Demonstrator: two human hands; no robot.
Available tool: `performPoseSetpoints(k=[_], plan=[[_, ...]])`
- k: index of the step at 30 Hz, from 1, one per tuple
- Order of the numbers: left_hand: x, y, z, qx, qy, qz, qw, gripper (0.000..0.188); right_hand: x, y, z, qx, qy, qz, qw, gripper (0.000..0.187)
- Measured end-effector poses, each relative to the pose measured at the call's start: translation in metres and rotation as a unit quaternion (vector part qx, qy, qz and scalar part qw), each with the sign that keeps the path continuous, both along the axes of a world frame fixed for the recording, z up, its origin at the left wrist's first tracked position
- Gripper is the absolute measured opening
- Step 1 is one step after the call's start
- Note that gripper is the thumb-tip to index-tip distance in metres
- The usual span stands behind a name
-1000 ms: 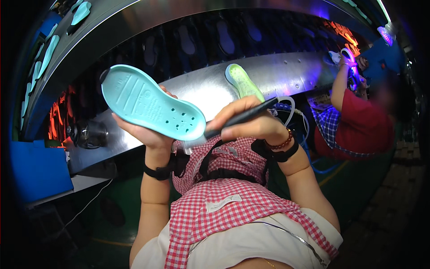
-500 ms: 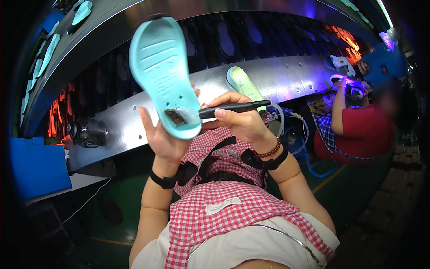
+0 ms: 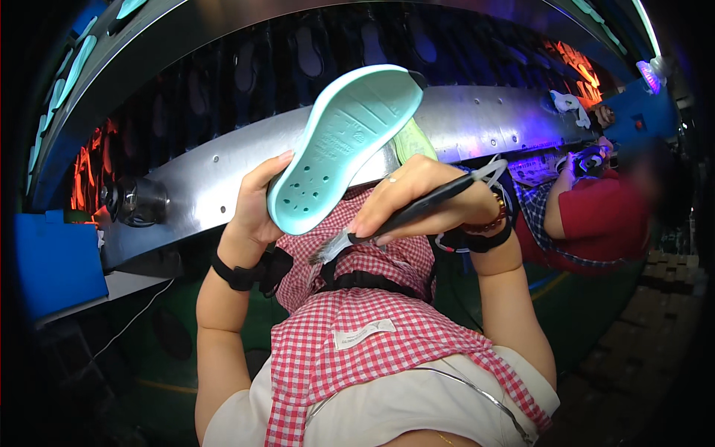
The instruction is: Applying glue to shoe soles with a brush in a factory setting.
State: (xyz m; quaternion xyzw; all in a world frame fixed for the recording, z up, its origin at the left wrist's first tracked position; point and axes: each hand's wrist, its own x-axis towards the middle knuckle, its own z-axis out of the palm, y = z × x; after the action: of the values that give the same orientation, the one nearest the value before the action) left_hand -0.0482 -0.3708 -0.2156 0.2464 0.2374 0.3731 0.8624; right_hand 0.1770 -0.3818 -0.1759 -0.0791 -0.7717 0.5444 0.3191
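My left hand [image 3: 257, 197] is closed on the heel end of a light teal shoe sole [image 3: 350, 130]. The sole is tilted, its toe end pointing up and to the right, with several small holes showing near the heel. Between the fingers of my right hand [image 3: 432, 195] is a brush [image 3: 421, 208] with a black handle, a pale tube at its back end. The dark bristles are just below the heel, apart from the sole, over my checked apron [image 3: 357, 313]. Behind the teal sole, a yellow-green sole [image 3: 413, 143] lies partly hidden on the metal bench.
A curved metal bench [image 3: 186, 182] runs across in front of me, with rows of dark sole-shaped pieces [image 3: 309, 52] beyond it. A dark cylindrical fitting [image 3: 141, 201] and a blue box [image 3: 59, 257] stand left. A person in red [image 3: 599, 216] works at right.
The brush has come off the heel and moved down in front of it. My left hand has swung the sole's toe end to the right.
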Motion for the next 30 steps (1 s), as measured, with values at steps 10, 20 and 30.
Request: performPoseSetpoints(k=[10, 20, 30], plan=[[-0.01, -0.001, 0.017, -0.01, 0.159, -0.102, 0.982, 0.05, 0.017, 0.01, 0.019, 0.02, -0.05, 0.002, 0.999, 0.018], [-0.045, -0.006, 0.004, 0.036, 0.128, -0.01, 0.991, 0.051, 0.023, -0.01, 0.0, -0.004, -0.035, -0.163, 0.986, 0.02], [-0.016, 0.006, -0.016, 0.024, -0.222, 0.048, 0.974, 0.061, 0.016, -0.028, 0.015, 0.058, 0.003, -0.223, 0.973, 0.024]])
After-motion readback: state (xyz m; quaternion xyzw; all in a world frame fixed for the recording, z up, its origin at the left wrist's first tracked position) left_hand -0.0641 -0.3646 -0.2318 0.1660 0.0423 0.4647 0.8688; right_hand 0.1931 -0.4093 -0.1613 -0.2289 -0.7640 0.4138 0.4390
